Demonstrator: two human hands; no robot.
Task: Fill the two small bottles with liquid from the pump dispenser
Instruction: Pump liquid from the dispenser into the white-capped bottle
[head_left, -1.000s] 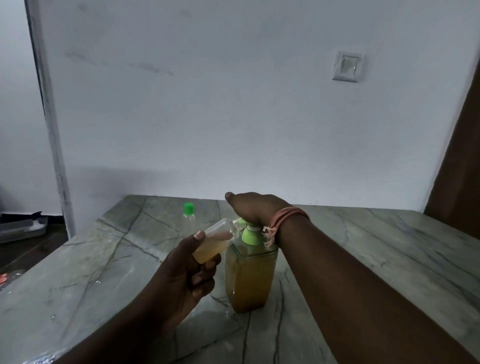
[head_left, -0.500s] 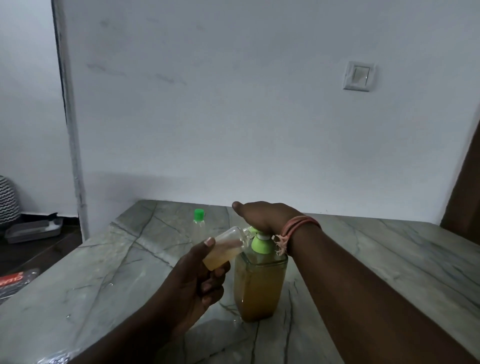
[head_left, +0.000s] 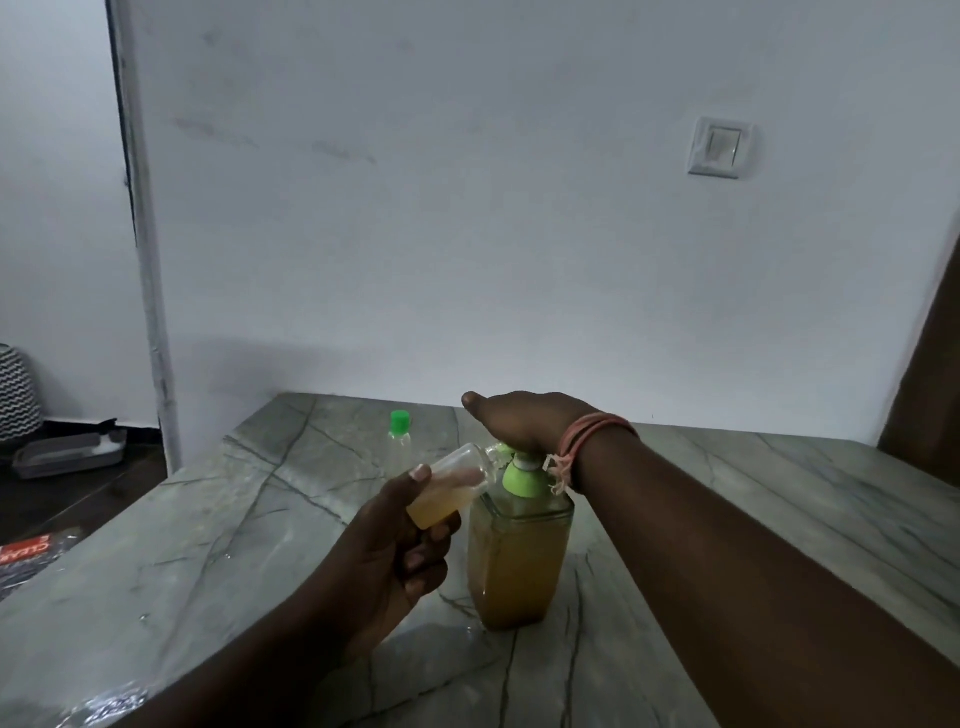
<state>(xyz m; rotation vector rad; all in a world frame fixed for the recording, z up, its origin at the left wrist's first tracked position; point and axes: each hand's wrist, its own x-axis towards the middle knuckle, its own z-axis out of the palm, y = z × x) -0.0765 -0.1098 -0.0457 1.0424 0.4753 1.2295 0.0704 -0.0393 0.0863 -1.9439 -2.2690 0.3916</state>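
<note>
Centre frame, the left hand (head_left: 400, 540) grips a light, slick small bottle (head_left: 451, 491), half-full, tilted at the pump dispenser (head_left: 519, 551) spout. The right hand (head_left: 524, 421), fingers flat, presses the pump. Hold the bottle mid-body, firmly. A capped bottle (head_left: 400, 434) stands on the desk (head_left: 753, 499) behind.

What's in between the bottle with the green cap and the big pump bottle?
In the head view, the small bottle held tilted by the left hand lies between the capped bottle and the pump dispenser, its mouth at the spout.
</note>
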